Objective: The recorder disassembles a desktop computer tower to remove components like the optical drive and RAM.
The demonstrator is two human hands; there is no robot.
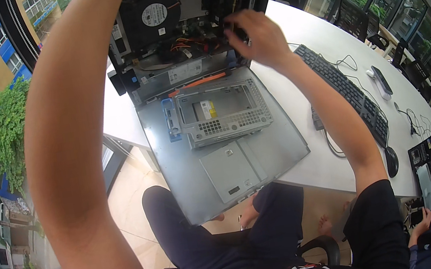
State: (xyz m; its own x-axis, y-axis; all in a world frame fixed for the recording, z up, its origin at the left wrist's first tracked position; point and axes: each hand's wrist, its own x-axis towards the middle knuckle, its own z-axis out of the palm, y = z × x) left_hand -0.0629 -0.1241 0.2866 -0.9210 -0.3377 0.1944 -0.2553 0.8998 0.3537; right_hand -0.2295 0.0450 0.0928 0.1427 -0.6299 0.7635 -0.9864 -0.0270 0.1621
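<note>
Your right hand reaches into the open computer case at 12 o'clock, its fingers pinched narrowly on a small dark part beside the bundle of red and yellow wires. Your left forearm rises past the case's left edge; that hand is out of view, so its grip cannot be told. The case stands on the white table, with 1 grey metal drive cage on its folded-down panel at the centre. A black keyboard lies at 3 o'clock, a black mouse just below it.
</note>
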